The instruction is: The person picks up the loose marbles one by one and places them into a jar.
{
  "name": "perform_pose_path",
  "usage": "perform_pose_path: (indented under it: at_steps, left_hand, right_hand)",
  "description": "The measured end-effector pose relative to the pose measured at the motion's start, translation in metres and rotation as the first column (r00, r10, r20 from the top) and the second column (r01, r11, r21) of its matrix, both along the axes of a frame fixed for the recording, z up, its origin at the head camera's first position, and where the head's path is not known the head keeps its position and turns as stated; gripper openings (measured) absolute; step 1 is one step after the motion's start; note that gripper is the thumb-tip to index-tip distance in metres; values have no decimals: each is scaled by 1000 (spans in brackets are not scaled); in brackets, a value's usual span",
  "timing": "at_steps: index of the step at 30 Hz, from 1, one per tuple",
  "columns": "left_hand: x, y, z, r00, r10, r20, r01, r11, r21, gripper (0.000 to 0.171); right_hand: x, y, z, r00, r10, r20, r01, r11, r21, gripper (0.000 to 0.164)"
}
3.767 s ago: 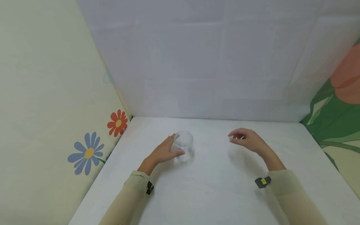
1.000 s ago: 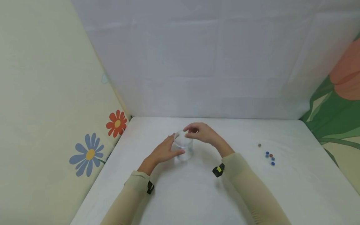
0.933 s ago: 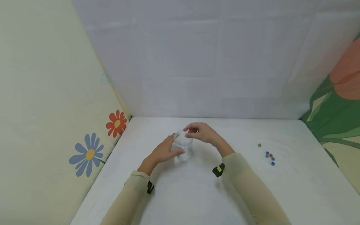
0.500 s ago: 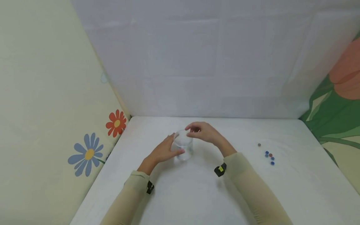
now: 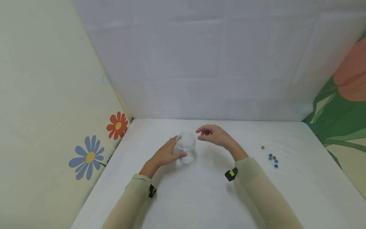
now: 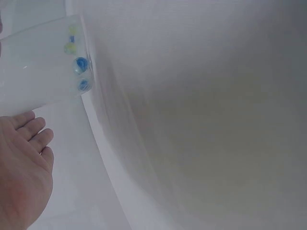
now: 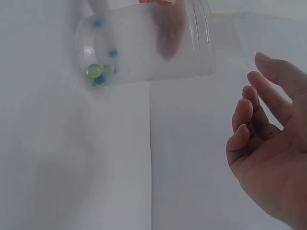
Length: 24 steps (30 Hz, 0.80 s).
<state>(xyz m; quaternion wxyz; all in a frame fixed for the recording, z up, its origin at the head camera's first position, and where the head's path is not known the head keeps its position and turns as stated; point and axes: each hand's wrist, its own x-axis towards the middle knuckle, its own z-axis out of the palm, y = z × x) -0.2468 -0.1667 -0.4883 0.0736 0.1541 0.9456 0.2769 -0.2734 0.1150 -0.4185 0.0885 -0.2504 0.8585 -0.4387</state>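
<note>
A clear plastic jar (image 5: 186, 149) with no lid stands upright on the white table, left of centre in the head view. My left hand (image 5: 167, 154) grips it from the left, the thumb in front and the fingers round the far side. At its bottom lie several marbles, blue ones and a yellow-green marble (image 7: 93, 71) among them. Just right of the rim, my right hand (image 5: 214, 135) hovers above the table. Its fingers are loosely bent with a gap to the thumb, and the right wrist view shows nothing between them.
On the table (image 5: 200, 197) to the right lies a loose group of several marbles: blue ones such as the blue marble (image 5: 276, 166), a reddish marble (image 5: 274, 157) and, apart from these, a greyish marble (image 5: 263, 147). A white cloth wall (image 5: 183, 63) rises behind the table.
From the right, my right hand came to the jar's rim with a small pale thing pinched in it, let it go, and has drawn back slightly rightward. My left hand stays on the jar.
</note>
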Motion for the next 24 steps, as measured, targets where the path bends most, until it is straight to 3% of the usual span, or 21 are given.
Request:
perform_pose_path:
  at_steps: [24]
  left_hand:
    - [0,-3,-2,1000,-16,-15,15,999,-28,105]
  right_hand:
    - [13,69,-12,989,-145,32,143,988,65,37]
